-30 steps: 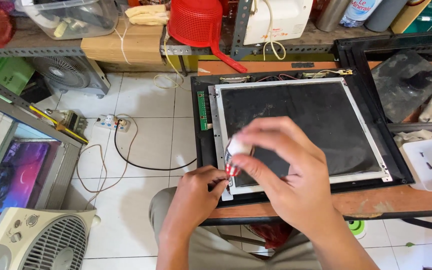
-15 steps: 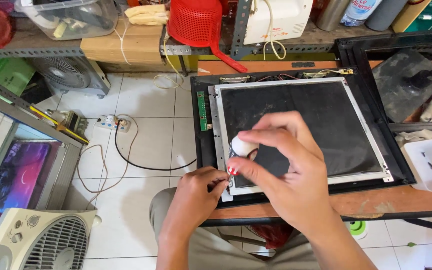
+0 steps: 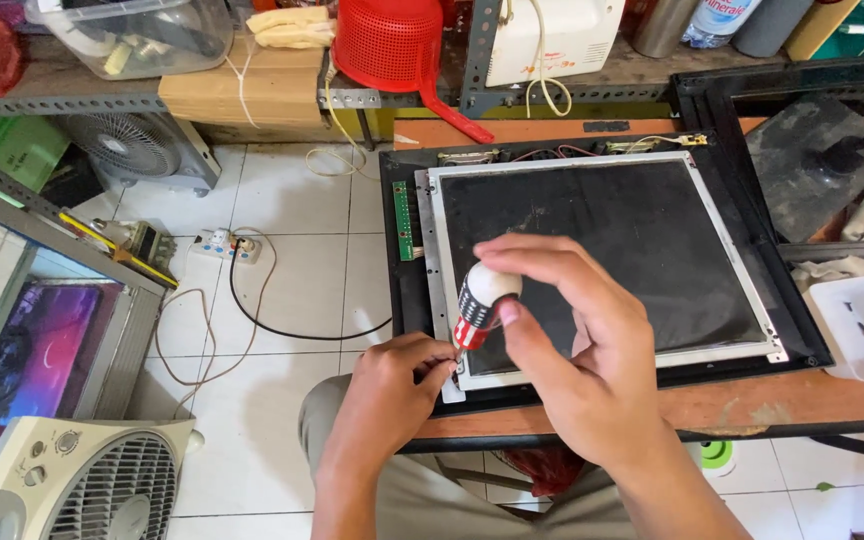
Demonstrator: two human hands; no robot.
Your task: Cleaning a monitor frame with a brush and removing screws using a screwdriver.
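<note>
Right hand grips an upright screwdriver — left hand pinches its tip at the panel corner.

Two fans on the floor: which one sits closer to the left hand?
The beige box fan at bottom left, beside the left hand; the grey round fan stands farther off under the shelf.

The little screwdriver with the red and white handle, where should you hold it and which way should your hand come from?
Hold the screwdriver by its rounded white cap and striped handle, coming from above and the right, as the right hand does. It stands nearly upright with its tip down at the panel's lower left corner, so only the top is free. The left hand steadies the tip.
</note>
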